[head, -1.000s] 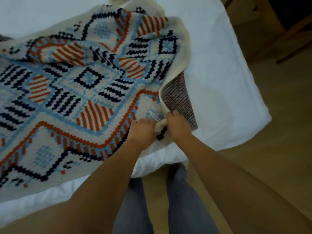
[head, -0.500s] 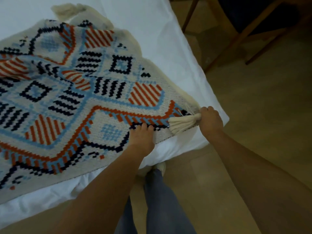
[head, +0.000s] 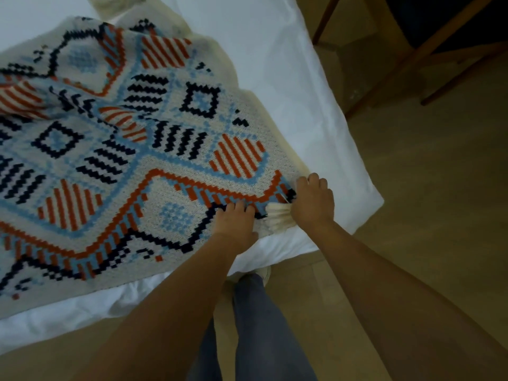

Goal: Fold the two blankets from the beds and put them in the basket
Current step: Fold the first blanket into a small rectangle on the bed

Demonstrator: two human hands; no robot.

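Head view: the patterned blanket lies spread face up across the white bed, its near corner close to the bed's own corner. A second ago that corner was turned over, showing its darker back; it is flat now and the back is out of sight. Half a second ago the cream tassel was stretched out between hands held apart; now the hands are near each other again and the tassel sits bunched between them.

The right hand has its fingers curled round the blanket's corner at the tassel's root, grasping it. The left hand rests on the striped border just beside the tassel, fingers bent with the tips on the knit. Its thumb is hidden, so I cannot tell whether it pinches the hem or only presses it.

The blanket runs off the left edge. A cream fold at the top edge is too blurred to place. The person's grey trouser legs stand by the bed, and only the wooden legs of a chair show at upper right.
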